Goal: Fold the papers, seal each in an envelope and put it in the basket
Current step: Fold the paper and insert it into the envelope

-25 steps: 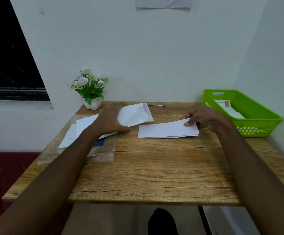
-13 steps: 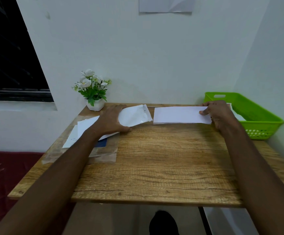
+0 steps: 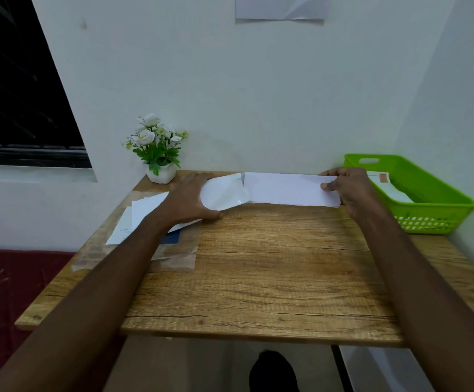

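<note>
A folded white paper [image 3: 286, 189] is held level above the back of the wooden table [image 3: 272, 278], its left end at the mouth of a white envelope [image 3: 224, 193]. My right hand [image 3: 349, 188] pinches the paper's right end. My left hand [image 3: 192, 199] rests on the envelope and holds its open end, thumb on the table side. The green basket [image 3: 439, 199] stands at the back right with a sealed envelope [image 3: 386, 185] inside.
More white envelopes and sheets [image 3: 142, 219] lie under my left forearm on a clear plastic sleeve [image 3: 173, 256]. A small potted flower [image 3: 158, 149] stands at the back left corner. Walls close the back and right sides.
My right hand has lifted the folded paper off the table and carried it back and left, up to the envelope's open end. My left hand has stayed on the envelope.
</note>
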Demonstrator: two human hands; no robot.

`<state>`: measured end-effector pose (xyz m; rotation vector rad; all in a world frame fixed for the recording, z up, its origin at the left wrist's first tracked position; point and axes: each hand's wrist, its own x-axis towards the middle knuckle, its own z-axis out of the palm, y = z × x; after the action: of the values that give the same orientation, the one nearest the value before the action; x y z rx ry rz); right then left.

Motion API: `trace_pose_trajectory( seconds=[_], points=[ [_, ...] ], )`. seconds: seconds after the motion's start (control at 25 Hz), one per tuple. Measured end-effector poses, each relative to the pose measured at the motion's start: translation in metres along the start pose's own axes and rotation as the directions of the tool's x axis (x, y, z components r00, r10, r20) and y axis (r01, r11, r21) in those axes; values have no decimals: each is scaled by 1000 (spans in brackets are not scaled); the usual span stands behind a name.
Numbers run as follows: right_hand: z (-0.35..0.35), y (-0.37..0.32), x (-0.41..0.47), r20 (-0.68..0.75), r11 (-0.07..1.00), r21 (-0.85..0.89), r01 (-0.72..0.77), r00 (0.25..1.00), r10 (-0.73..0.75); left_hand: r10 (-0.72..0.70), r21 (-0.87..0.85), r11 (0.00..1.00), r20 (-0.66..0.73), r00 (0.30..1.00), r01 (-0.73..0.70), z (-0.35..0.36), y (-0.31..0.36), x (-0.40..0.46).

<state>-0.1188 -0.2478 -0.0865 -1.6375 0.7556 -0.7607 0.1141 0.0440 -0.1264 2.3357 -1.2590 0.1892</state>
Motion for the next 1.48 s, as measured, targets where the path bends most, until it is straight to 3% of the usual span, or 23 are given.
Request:
trace_pose_trajectory(
  seconds=[0.24, 0.52, 0.72, 0.96, 1.28, 1.48],
  points=[
    [7, 3, -2, 72, 1000, -8, -3, 997, 4, 26, 42, 999, 35, 999, -28, 0, 6, -6],
    [5, 1, -2, 106, 999, -8, -34, 994, 34, 34, 3, 999, -34, 999, -34, -5, 12, -9],
    [8, 1, -4, 178, 999, -33, -21, 984, 26, 162, 93, 982, -3, 987, -161, -9, 23, -15],
    [21, 6, -8, 237, 1000, 4, -14, 971, 13, 181, 79, 979, 63, 981, -186, -8, 32, -15],
    [55, 16, -22, 320, 973, -188, 131, 945, -65, 182, 79, 978, 121, 976, -192, -1, 41, -14],
    [46, 11, -20, 276, 995, -95, 25, 961, 2, 176, 84, 979, 93, 980, -184, -7, 39, -15]
  ],
)
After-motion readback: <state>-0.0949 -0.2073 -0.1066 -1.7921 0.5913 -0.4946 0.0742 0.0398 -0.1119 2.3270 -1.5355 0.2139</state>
